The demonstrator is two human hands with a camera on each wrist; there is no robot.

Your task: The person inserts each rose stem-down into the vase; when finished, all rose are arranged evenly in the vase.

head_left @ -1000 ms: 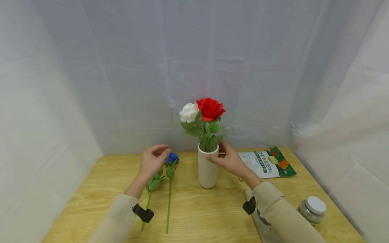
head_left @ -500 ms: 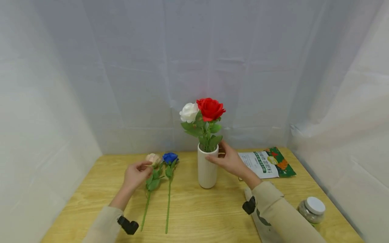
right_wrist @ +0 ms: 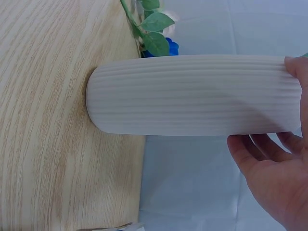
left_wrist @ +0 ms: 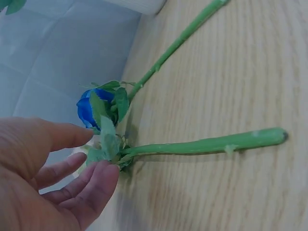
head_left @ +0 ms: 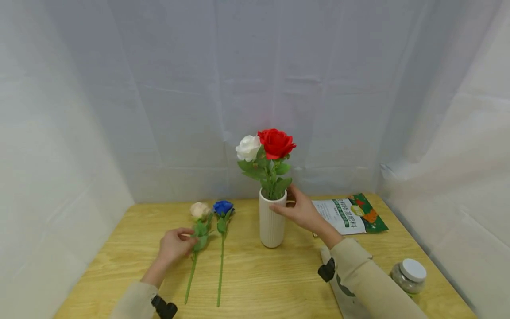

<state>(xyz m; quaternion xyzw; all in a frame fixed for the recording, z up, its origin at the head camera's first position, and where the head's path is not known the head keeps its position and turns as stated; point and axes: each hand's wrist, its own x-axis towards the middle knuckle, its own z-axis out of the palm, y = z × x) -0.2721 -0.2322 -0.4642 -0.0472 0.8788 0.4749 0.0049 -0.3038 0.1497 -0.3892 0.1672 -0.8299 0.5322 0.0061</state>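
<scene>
A white ribbed vase (head_left: 272,223) stands upright, holding a red rose (head_left: 276,143) and a white rose (head_left: 248,148). My right hand (head_left: 304,213) grips the vase near its rim, thumb on the front and fingers at the side; the right wrist view shows the vase (right_wrist: 192,96) between thumb and fingers. A cream rose (head_left: 200,211) and a blue rose (head_left: 223,207) lie on the table to the left. My left hand (head_left: 175,244) is at the leaves of the cream rose; in the left wrist view its thumb and fingertips reach around those leaves (left_wrist: 109,144), not closed together.
A green and white printed packet (head_left: 350,214) lies right of the vase. A jar with a white lid (head_left: 412,274) stands at the right front. Partly under the right forearm lies a light cloth-like item (head_left: 338,288). White sheeting (head_left: 191,110) surrounds the wooden table (head_left: 255,279).
My left hand has moved left and toward the table's front, from beside the blue rose, past the cream bloom, down to its leaves. The right hand keeps its grip on the vase.
</scene>
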